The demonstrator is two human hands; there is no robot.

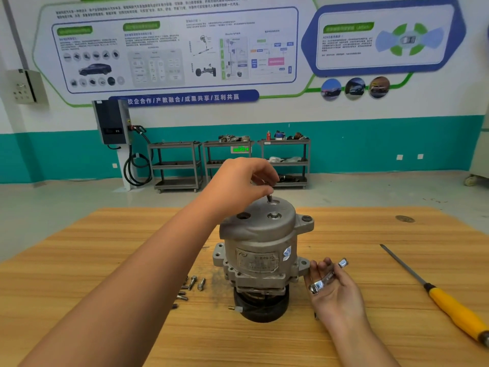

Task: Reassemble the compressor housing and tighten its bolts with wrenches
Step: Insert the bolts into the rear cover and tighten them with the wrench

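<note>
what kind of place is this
Likely an automotive training workshop: white wall boards printed with car diagrams, a black wall-mounted vehicle charger with coiled cable, and a grey metal compressor standing on a wooden workbench.

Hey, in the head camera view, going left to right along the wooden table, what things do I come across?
loose bolts → compressor → right hand holding a wrench → yellow-handled screwdriver
</note>
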